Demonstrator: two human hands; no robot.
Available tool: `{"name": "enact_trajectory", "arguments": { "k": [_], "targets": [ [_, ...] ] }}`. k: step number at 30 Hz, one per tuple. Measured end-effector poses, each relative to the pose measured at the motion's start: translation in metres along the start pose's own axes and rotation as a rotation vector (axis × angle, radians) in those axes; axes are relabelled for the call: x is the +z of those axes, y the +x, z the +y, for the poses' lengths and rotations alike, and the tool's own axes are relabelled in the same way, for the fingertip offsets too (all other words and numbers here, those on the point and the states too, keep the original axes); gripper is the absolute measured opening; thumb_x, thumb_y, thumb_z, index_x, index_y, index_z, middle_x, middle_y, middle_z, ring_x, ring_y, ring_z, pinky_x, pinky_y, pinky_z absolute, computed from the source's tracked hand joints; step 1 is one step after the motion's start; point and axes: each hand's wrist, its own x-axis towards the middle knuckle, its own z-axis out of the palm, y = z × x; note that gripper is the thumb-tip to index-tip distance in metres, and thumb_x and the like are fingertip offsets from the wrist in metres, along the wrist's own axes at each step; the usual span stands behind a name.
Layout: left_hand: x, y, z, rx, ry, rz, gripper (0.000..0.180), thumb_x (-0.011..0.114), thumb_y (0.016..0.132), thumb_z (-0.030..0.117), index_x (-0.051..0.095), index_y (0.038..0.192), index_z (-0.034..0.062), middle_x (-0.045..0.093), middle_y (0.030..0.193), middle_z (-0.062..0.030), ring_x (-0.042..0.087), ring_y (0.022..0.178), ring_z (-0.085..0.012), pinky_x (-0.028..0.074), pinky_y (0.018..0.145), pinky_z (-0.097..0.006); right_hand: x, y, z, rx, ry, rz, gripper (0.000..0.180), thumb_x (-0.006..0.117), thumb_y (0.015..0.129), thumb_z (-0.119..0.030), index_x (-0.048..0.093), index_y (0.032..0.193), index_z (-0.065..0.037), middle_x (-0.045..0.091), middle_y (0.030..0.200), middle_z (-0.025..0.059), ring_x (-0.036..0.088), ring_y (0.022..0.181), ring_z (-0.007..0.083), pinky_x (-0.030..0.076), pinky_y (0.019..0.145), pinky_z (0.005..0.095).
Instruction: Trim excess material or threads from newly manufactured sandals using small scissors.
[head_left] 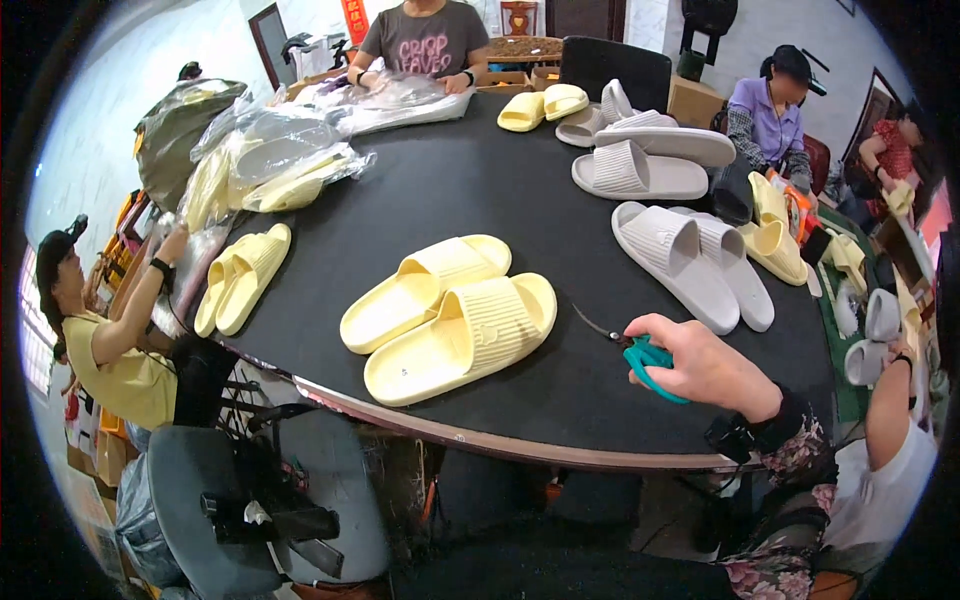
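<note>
My right hand (pixel 705 362) is closed round the teal handles of a pair of scissors (pixel 646 356). Their dark, slim blades point left over the black table (pixel 560 400). Just left of the tip lies a pair of pale yellow slide slippers, the nearer slipper (pixel 460 345) in front of the farther slipper (pixel 430 285). Both rest sole down. Beyond my hand sit grey slide slippers (pixel 665 250), side by side. No part of my left hand shows.
More grey slippers (pixel 640 170) and a yellow pair (pixel 540 105) stand at the far right. Bagged slippers (pixel 270 170) and a yellow pair (pixel 245 278) line the left. Co-workers sit or stand around. An office chair (pixel 250 500) is at the near left.
</note>
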Motion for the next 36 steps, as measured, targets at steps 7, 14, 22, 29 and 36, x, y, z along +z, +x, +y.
{"name": "enact_trajectory", "arguments": {
  "k": [7, 14, 22, 29, 36],
  "targets": [
    [0.006, -0.012, -0.010, -0.044, 0.026, -0.016, 0.028, 0.049, 0.093, 0.022, 0.061, 0.099, -0.0026, 0.067, 0.089, -0.0105, 0.063, 0.083, -0.0214, 0.049, 0.078, -0.033, -0.026, 0.019, 0.005, -0.030, 0.045, 0.029, 0.036, 0.068, 0.077, -0.018, 0.055, 0.107, -0.002, 0.065, 0.078, 0.0141, 0.065, 0.071, 0.0220, 0.049, 0.065, 0.0332],
    [0.014, -0.034, -0.047, -0.148, 0.036, -0.021, 0.028, 0.049, 0.093, 0.022, 0.061, 0.099, -0.0027, 0.067, 0.090, -0.0105, 0.063, 0.084, -0.0213, 0.049, 0.078, -0.033, -0.035, 0.082, -0.006, 0.033, 0.397, 0.134, 0.042, 0.067, 0.079, -0.021, 0.052, 0.113, 0.001, 0.058, 0.065, 0.0006, 0.051, 0.047, 0.0044, 0.036, 0.037, 0.0177],
    [0.014, -0.058, -0.090, -0.236, 0.044, 0.003, 0.028, 0.049, 0.093, 0.022, 0.061, 0.099, -0.0029, 0.067, 0.090, -0.0104, 0.063, 0.084, -0.0212, 0.049, 0.079, -0.032, 0.004, 0.125, 0.001, 0.007, 0.694, 0.175, 0.043, 0.069, 0.079, -0.023, 0.053, 0.110, 0.001, 0.060, 0.069, 0.0022, 0.051, 0.047, 0.0026, 0.038, 0.035, 0.0154],
    [-0.021, -0.046, -0.165, -0.201, 0.143, -0.177, 0.034, 0.046, 0.095, 0.028, 0.063, 0.107, 0.0020, 0.067, 0.093, -0.0102, 0.064, 0.079, -0.0201, 0.051, 0.074, -0.033, 0.044, 0.131, 0.007, -0.040, 0.897, 0.123, 0.046, 0.070, 0.079, -0.023, 0.051, 0.112, 0.003, 0.059, 0.070, 0.0024, 0.051, 0.048, 0.0022, 0.038, 0.035, 0.0154],
    [-0.017, -0.081, 0.008, 0.243, 0.335, -0.106, 0.030, 0.053, 0.092, 0.026, 0.058, 0.100, -0.0033, 0.066, 0.087, -0.0134, 0.065, 0.081, -0.0213, 0.053, 0.071, -0.032, 0.065, 0.126, 0.020, 0.017, 0.895, 0.104, 0.041, 0.066, 0.081, -0.019, 0.051, 0.112, 0.004, 0.060, 0.069, 0.0022, 0.052, 0.046, 0.0041, 0.037, 0.034, 0.0181]
  ]
}}
